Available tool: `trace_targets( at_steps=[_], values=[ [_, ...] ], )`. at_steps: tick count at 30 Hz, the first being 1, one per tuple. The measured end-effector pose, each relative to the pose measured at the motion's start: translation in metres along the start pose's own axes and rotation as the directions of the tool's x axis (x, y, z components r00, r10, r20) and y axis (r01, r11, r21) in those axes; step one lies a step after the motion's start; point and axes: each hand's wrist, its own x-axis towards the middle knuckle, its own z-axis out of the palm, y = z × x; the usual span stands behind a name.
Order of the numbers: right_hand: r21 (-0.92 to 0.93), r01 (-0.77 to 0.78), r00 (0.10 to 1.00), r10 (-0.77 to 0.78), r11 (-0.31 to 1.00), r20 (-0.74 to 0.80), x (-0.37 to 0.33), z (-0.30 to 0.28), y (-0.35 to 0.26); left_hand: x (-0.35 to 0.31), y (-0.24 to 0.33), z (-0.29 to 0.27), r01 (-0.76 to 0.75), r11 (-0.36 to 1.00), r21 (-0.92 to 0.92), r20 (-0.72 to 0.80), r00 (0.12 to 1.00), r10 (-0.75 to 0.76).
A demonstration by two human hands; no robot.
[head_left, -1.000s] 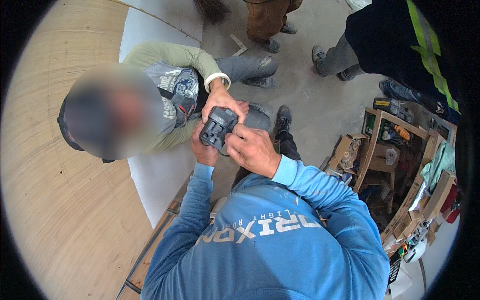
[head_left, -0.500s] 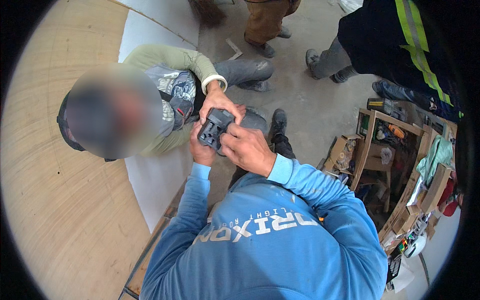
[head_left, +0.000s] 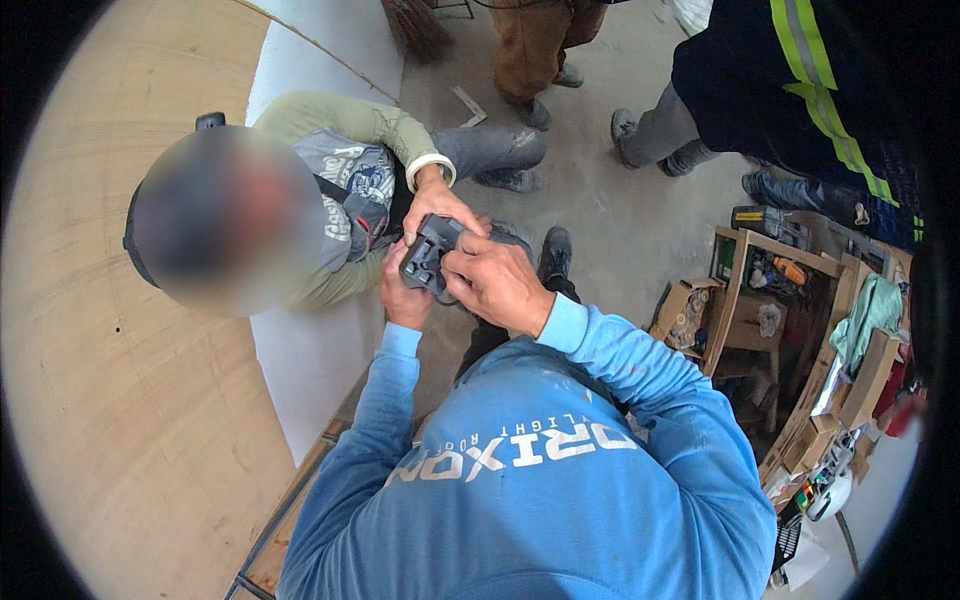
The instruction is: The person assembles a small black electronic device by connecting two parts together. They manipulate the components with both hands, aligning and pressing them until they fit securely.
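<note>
A dark grey plastic block with moulded slots and recesses (head_left: 428,256) is held up between a co-worker and me; I cannot tell its exact kind. My left hand (head_left: 404,292) is closed around its left and lower side. Bent fingers of my right hand (head_left: 497,284) pinch at its right edge, hiding that part. From the far side, the co-worker's hand (head_left: 440,203), below a pale wristband, also grips the top of the block.
The co-worker sits close on the left, beside a large wooden panel (head_left: 130,400) and white boards (head_left: 290,370). Two other people stand at the back. A wooden shelf frame (head_left: 728,300) with tools and boxes is at the right. A broom (head_left: 415,30) leans at the back.
The block has tilted slightly and shifted a little within the hands. All three hands keep nearly the same grip. The co-worker's head has turned slightly.
</note>
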Motion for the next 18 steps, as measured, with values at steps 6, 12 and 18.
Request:
trace_targets(
  at_steps=[6, 12, 18],
  values=[
    [-0.114, 0.053, 0.996, -0.043, 0.992, 0.083, 0.010, -0.004, -0.010, 0.004, 0.007, -0.002, -0.020, 1.000, 0.015, 0.010, 1.000, 0.020],
    [-0.233, 0.150, 0.982, -0.117, 0.961, 0.150, 0.023, -0.003, -0.014, 0.010, 0.007, -0.003, -0.064, 0.998, 0.004, 0.049, 0.997, 0.064],
    [-0.149, 0.069, 0.979, -0.038, 0.986, 0.200, 0.024, 0.002, -0.016, 0.004, -0.003, -0.003, -0.037, 0.998, -0.054, 0.061, 0.997, 0.040]
  ],
)
